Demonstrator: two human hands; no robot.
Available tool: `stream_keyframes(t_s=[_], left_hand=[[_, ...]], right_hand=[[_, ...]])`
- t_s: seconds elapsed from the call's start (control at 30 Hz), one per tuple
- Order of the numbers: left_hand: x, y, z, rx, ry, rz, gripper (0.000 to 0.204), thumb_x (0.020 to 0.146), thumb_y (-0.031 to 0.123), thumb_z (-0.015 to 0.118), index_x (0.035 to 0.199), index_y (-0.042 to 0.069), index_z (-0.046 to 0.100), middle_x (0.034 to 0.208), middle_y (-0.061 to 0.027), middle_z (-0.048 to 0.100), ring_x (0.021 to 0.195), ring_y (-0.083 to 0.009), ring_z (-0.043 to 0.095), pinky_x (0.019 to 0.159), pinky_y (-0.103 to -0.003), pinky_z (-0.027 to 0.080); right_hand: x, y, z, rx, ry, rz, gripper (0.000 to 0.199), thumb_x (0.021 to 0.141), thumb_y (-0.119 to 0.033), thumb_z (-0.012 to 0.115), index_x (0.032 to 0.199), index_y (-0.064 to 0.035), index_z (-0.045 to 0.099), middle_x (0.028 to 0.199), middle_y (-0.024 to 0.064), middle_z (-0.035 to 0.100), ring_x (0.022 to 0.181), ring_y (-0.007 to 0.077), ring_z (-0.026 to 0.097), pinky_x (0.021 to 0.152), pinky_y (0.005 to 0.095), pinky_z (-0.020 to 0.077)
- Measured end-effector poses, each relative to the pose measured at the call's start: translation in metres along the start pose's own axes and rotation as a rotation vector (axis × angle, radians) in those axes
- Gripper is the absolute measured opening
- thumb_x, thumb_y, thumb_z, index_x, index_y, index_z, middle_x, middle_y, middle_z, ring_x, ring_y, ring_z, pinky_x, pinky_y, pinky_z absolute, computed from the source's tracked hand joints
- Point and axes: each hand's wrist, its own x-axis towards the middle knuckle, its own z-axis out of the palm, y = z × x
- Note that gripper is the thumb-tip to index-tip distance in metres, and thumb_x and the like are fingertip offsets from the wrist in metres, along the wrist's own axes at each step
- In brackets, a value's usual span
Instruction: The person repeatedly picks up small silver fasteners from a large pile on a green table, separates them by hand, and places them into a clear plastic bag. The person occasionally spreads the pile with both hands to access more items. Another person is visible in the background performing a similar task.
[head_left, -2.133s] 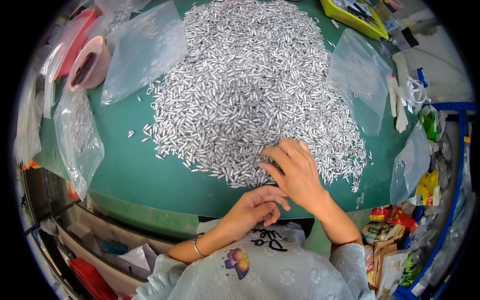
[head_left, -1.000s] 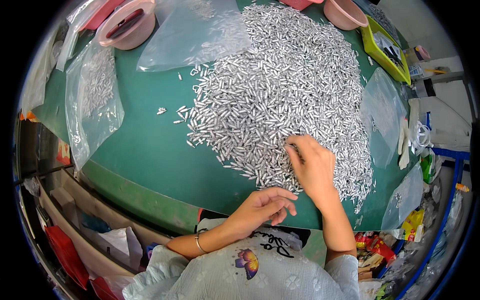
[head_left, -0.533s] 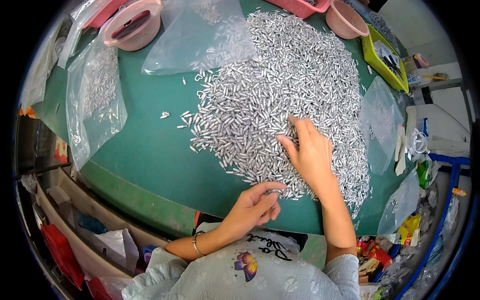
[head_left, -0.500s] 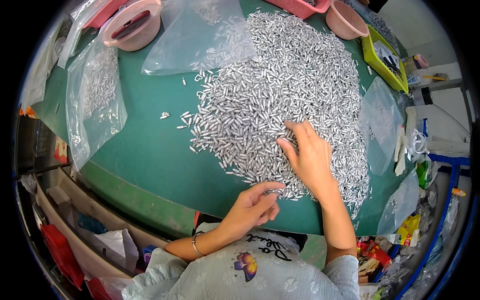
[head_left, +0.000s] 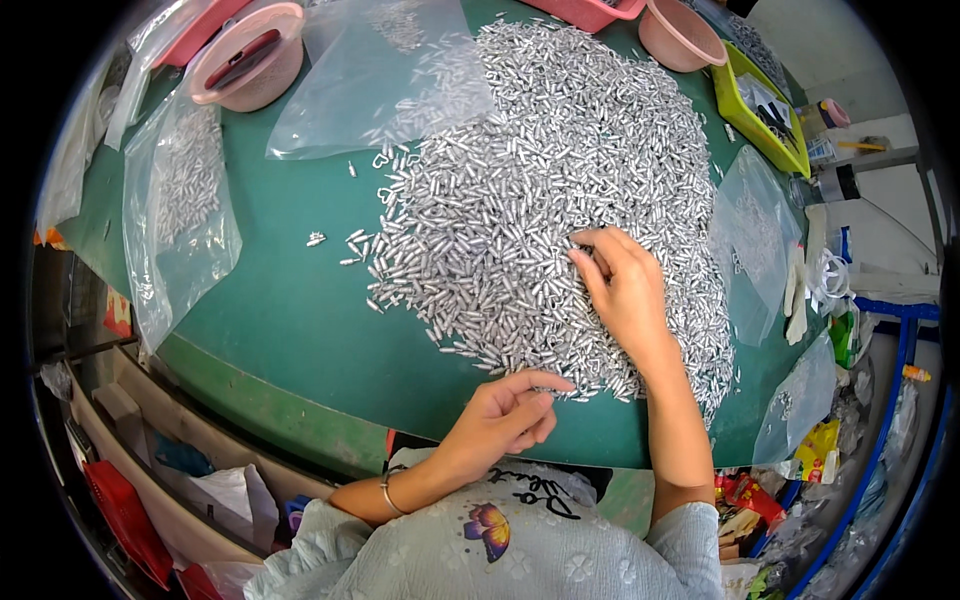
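A broad heap of small silvery metal pieces (head_left: 510, 210), pointed and bullet-like with a few heart-shaped ones among them, covers the middle of the green table (head_left: 300, 310). My right hand (head_left: 625, 285) rests on the heap's right side, its fingers bent and drawn in close to the thumb. Whatever sits between those fingertips is too small to make out. At the near edge of the heap is my left hand (head_left: 503, 412), index finger reaching over a few pieces, thumb bent inward and the other fingers curled. The inside of its palm is hidden.
Clear plastic bags holding pieces lie left (head_left: 185, 200), behind (head_left: 330, 100) and right (head_left: 755, 240). Along the back stand a pink basket (head_left: 250, 85) with a dark red tool, a pink bowl (head_left: 683, 35) and a yellow-green tray (head_left: 760, 110). A drawer (head_left: 215, 440) lies below left.
My right hand has shifted slightly up over the heap, and its fingers have drawn together with the thumb. My left hand stays nearly in place. The whole view has moved slightly.
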Motion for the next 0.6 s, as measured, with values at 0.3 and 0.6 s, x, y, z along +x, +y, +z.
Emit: stream_keyframes(t_s=[0.3, 0.6], left_hand=[[0.002, 0.002, 0.0, -0.034, -0.011, 0.003, 0.024, 0.098, 0.012, 0.042, 0.113, 0.0, 0.056, 0.062, -0.0003, 0.044, 0.05, -0.0036, 0.03, 0.046, -0.019, 0.024], [0.003, 0.002, -0.001, -0.049, -0.041, -0.004, 0.025, 0.096, 0.012, 0.044, 0.115, 0.001, 0.055, 0.067, 0.0006, 0.047, 0.052, -0.0026, 0.033, 0.047, -0.018, 0.024]], right_hand=[[0.006, 0.009, -0.019, 1.692, 0.105, 0.617, 0.031, 0.099, -0.028, 0.04, 0.099, -0.0017, 0.055, 0.073, 0.0028, 0.045, 0.054, 0.0092, 0.041, 0.04, 0.0208, 0.0312], [0.03, 0.026, -0.01, 0.065, 0.079, 0.174, 0.026, 0.089, -0.024, 0.059, 0.102, -0.0025, 0.056, 0.052, 0.0028, 0.05, 0.042, 0.0192, 0.045, 0.043, 0.0326, 0.0378]])
